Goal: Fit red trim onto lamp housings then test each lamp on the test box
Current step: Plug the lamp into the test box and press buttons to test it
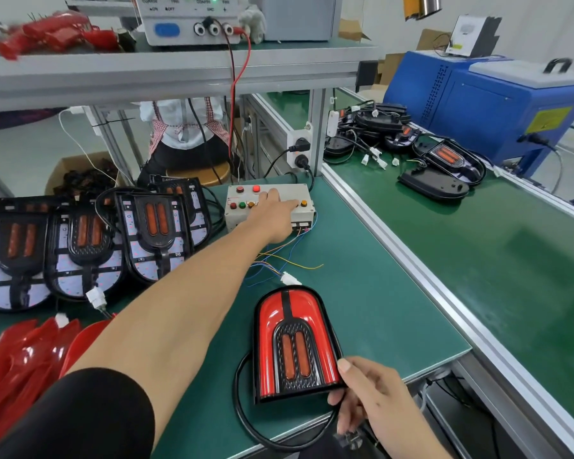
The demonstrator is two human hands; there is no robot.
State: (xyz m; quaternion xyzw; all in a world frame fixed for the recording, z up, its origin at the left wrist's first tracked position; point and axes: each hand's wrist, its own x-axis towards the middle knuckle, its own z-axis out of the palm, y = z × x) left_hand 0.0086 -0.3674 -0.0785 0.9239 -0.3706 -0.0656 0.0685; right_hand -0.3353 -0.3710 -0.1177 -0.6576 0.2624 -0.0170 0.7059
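Testing is in hand — the test box (268, 207) is pressed by the spread left hand (272, 216), the trimmed lamp (294, 346) pinched by the right hand (367, 397) near the worktop's front edge — its lighting to be checked next.

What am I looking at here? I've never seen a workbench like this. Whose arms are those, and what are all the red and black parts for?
There is no robot: a person wears a camera on the head, so this one picture looks down at their own two arms over a green bench.

The left hand reaches forward and rests on a small grey test box with coloured buttons. The right hand holds the lower corner of a lamp with red trim, which lies flat on the bench; its black cable loops around it.

On the left stand bare lamp housings without trim, and in front of them lies a pile of loose red trim pieces. More lamps lie on the conveyor at the right. On the shelf above sits a power supply.
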